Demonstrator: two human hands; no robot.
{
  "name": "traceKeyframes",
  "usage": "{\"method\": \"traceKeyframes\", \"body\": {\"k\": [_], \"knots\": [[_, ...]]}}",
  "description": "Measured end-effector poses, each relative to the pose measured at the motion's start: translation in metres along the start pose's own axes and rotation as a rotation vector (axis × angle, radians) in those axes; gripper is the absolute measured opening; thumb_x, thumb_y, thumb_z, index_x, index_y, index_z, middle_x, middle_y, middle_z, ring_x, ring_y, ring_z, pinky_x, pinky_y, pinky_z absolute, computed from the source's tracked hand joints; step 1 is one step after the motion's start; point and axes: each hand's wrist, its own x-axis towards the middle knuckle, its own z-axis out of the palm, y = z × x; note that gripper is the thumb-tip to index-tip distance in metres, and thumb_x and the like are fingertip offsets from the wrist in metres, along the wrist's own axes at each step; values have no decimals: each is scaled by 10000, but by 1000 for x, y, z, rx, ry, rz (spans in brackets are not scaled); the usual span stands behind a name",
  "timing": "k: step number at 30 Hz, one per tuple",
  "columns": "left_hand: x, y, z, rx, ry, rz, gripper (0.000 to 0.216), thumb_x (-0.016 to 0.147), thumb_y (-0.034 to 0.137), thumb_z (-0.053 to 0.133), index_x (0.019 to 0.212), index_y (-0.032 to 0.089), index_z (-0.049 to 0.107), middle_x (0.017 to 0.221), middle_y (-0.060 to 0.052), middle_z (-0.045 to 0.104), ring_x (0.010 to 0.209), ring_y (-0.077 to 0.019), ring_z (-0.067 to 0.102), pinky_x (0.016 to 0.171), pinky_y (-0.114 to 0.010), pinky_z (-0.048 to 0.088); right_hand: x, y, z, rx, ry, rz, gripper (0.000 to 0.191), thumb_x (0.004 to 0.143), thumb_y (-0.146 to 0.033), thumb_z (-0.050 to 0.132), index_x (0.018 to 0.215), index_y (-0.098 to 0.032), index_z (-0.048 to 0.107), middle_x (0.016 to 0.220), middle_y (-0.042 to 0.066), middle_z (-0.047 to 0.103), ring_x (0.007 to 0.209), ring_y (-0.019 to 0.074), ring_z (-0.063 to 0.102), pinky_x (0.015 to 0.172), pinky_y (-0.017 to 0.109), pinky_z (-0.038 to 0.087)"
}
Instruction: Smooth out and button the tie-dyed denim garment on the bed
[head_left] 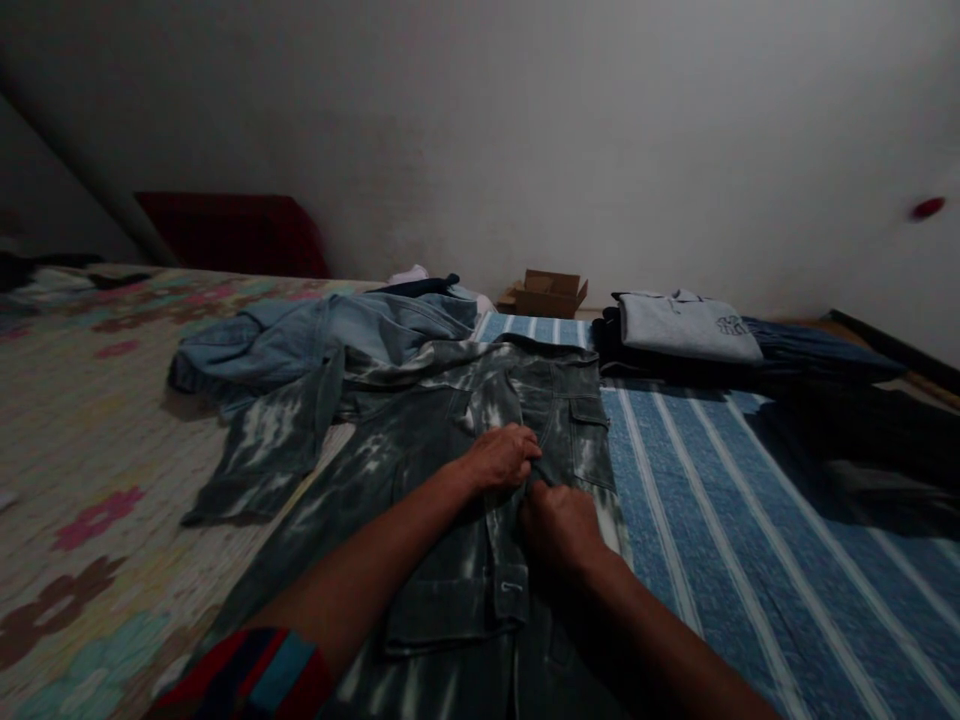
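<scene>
A dark grey-green denim jacket (pixel 420 440) with pale bleached streaks lies spread in front of me. One of its sleeves (pixel 270 450) sticks out to the left, while the other lies folded over the body, its cuff with a buttonhole (pixel 510 590) towards me. My left hand (pixel 506 457) is closed on the cloth near the middle of the jacket. Just right of it and a little nearer, my right hand (pixel 559 520) has its fingers curled into the same cloth. The fingertips of both hands are partly hidden.
Light blue denim clothing (pixel 330 330) lies heaped behind the jacket. A folded grey garment (pixel 686 325) tops a dark pile at the back right, beside folded jeans (pixel 817 350). Dark clothes (pixel 885 440) lie at the right. A cardboard box (pixel 551 295) stands by the wall.
</scene>
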Motion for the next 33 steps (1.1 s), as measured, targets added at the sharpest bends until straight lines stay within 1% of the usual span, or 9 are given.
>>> {"method": "traceKeyframes", "body": {"k": [3, 6, 14, 19, 22, 25, 28, 30, 33], "knots": [[4, 2, -2, -40, -12, -34, 188, 859, 264, 523, 837, 203, 700, 1029, -44, 655, 954, -212, 600, 830, -331, 470, -1, 0, 3, -12, 6, -19, 291, 897, -198, 392, 982, -135, 663, 869, 156, 725, 788, 271, 705, 622, 301, 473], [7, 7, 2, -34, 19, -129, 223, 824, 401, 612, 888, 197, 677, 991, -55, 631, 948, -236, 577, 788, -343, 463, -1, -1, 6, -15, 3, -34, 297, 905, -177, 375, 1002, -123, 651, 853, 153, 724, 771, 264, 706, 613, 298, 469], [0, 15, 19, -24, 111, -244, 239, 799, 324, 652, 989, 207, 565, 1069, -43, 565, 994, -235, 507, 839, -379, 420, -11, -4, 16, -26, 46, -117, 237, 877, -75, 407, 949, -113, 630, 867, 158, 698, 787, 255, 690, 602, 316, 464], [-3, 11, 23, -99, 113, -223, 317, 764, 331, 672, 1027, 211, 541, 1112, -42, 553, 1014, -234, 497, 859, -381, 413, -20, -2, 26, -57, 129, -191, 212, 851, -54, 437, 915, -131, 624, 868, 137, 676, 775, 248, 659, 615, 335, 448], [-4, 10, 25, -128, 117, -237, 337, 740, 299, 667, 1037, 215, 530, 1136, -42, 545, 1031, -236, 494, 875, -386, 409, -23, 2, 33, -52, 223, -215, 159, 838, -72, 473, 843, -150, 612, 807, 115, 650, 733, 233, 622, 613, 333, 424], [-4, 11, 25, -145, 129, -252, 334, 726, 271, 663, 1028, 221, 528, 1146, -44, 542, 1045, -238, 495, 883, -388, 405, -24, 7, 39, -8, 393, -276, 143, 841, -102, 488, 768, -173, 588, 767, 89, 610, 712, 222, 564, 641, 342, 415], [-5, 11, 25, -168, 138, -245, 325, 725, 264, 674, 1013, 219, 530, 1140, -45, 550, 1044, -233, 501, 888, -380, 404, -23, 11, 44, 57, 526, -292, 166, 873, -119, 464, 957, -147, 605, 923, 106, 620, 846, 231, 551, 754, 361, 434], [-6, 11, 26, -183, 150, -235, 323, 731, 258, 674, 1016, 220, 528, 1146, -45, 553, 1052, -231, 500, 893, -376, 403, -24, 12, 49, 55, 537, -262, 299, 878, -107, 449, 1159, -98, 550, 1074, 146, 615, 995, 251, 540, 844, 377, 436], [-7, 9, 28, -194, 163, -230, 326, 737, 243, 665, 1030, 220, 524, 1166, -46, 547, 1068, -235, 496, 905, -386, 401, -29, 12, 55, 2, 504, -239, 418, 866, -90, 435, 1281, -47, 469, 1200, 191, 588, 1142, 278, 506, 939, 409, 418]]}}
